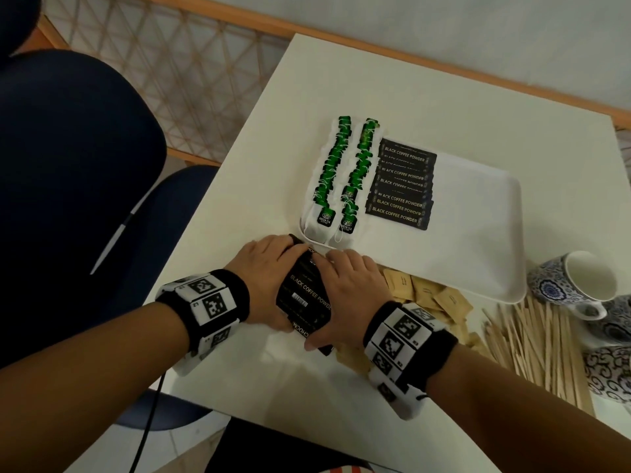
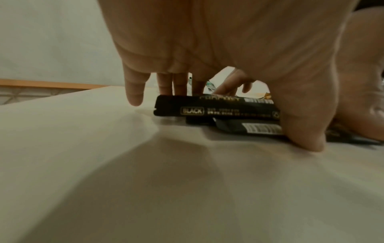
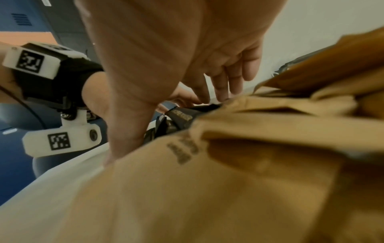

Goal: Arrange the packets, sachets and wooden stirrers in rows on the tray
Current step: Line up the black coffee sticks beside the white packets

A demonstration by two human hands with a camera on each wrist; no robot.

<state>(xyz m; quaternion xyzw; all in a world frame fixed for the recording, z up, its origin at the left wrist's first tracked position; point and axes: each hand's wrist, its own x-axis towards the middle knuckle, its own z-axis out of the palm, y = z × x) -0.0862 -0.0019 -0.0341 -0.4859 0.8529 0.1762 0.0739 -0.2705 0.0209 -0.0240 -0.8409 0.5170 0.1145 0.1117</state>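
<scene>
Desk (image 1: 444, 97) white; tray (image 1: 478, 233) white. Coffee sachets (image 1: 403, 186) black, gold lettering. Tea bags (image 1: 336, 172) white with green tags. Sugar packets (image 1: 430, 298) tan-brown, dark print. Stirrers (image 1: 539, 349) pale wood. Cup (image 1: 577, 285) white, blue floral pattern. Chair (image 1: 68, 165) navy. Wristbands (image 1: 211, 308) black, white blocks with black-and-white square codes.

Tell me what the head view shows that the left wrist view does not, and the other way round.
Only the head view shows the white tray with two green tea bag rows and a black coffee row, plus brown sachets, stirrers and a cup. Only the left wrist view shows the stack's side, with several packets lying on the table. Both show the left hand and right hand around the black coffee packets.
</scene>
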